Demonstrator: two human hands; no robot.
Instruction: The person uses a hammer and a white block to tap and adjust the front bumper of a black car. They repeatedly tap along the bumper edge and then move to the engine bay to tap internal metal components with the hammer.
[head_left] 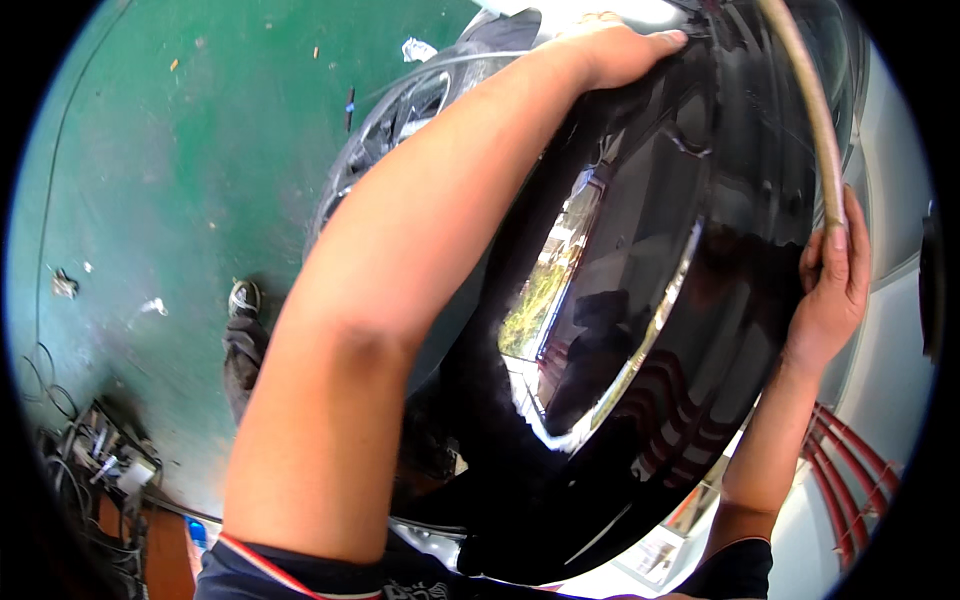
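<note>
A large, curved, glossy black panel (pixel 735 300), which looks like car bodywork, fills the middle and right and mirrors bright windows. My left arm reaches across it. At the far end my left hand (pixel 615 50) rests by the panel's edge, thumb stretched against the black surface; its other fingers are mostly hidden. On the right side my right hand (pixel 833 285) is closed around the near end of a long tan rod-like piece (pixel 800 75). This piece curves along the panel's right side and leaves the view at the top.
Beneath my left arm a spoked wheel shape (pixel 432 100) shows partly. The green floor (pixel 200 130) carries small scraps and a dark pen-like tool (pixel 349 108). Cables and clutter (pixel 105 470) lie lower left, near a shoe (pixel 244 298). Red pipes (pixel 850 480) run lower right.
</note>
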